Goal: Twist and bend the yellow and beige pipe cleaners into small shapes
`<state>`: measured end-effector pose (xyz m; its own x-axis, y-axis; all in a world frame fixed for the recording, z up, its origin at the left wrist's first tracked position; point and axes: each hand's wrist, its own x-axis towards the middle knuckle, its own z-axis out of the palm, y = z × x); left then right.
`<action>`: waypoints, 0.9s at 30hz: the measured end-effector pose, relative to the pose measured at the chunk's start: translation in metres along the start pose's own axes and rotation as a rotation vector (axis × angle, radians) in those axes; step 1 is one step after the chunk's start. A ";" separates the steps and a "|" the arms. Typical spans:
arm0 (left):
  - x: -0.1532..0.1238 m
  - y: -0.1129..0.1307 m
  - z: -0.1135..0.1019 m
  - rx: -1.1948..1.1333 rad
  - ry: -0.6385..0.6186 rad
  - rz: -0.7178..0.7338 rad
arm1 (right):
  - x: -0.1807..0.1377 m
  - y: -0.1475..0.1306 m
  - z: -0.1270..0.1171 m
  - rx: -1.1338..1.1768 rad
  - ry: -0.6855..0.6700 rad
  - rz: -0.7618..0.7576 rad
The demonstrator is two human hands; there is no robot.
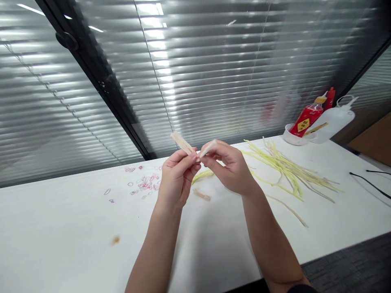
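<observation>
My left hand (177,177) is raised above the white table (76,228), its fingers pinched on a short pale strip (182,143) that sticks up and to the left. My right hand (229,165) is close beside it, fingers closed on a thin white strip end (208,149) that meets the left fingertips. A yellow-green strand (202,176) hangs down behind the hands toward the table. A small tan piece (202,195) lies on the table just below the hands.
A pile of long yellow-green strips (287,169) spreads over the table to the right. Several small pink rubber bands (143,183) lie to the left. At the back right stand a white bowl (295,138), a red bottle (307,118) and a clear squeeze bottle (334,120). Black cables (369,183) lie at the far right. Window blinds rise behind.
</observation>
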<state>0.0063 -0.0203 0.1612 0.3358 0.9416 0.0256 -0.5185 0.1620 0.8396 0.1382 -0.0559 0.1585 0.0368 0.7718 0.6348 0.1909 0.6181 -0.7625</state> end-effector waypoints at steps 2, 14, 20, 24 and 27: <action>0.001 0.000 -0.001 0.010 -0.019 -0.009 | 0.000 0.000 0.000 0.005 0.009 0.018; 0.001 -0.002 -0.001 -0.063 -0.133 -0.114 | 0.002 0.003 -0.002 0.316 0.015 0.219; 0.003 -0.004 -0.003 -0.065 -0.215 -0.117 | 0.003 0.000 -0.004 0.407 0.030 0.306; 0.002 -0.005 -0.003 -0.028 -0.226 -0.127 | 0.002 0.000 -0.007 0.451 0.024 0.367; 0.001 -0.006 -0.001 -0.011 -0.261 -0.126 | 0.001 0.000 -0.010 0.501 0.001 0.427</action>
<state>0.0082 -0.0202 0.1556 0.5884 0.8063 0.0614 -0.4680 0.2776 0.8390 0.1479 -0.0567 0.1609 0.0090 0.9645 0.2639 -0.3207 0.2528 -0.9128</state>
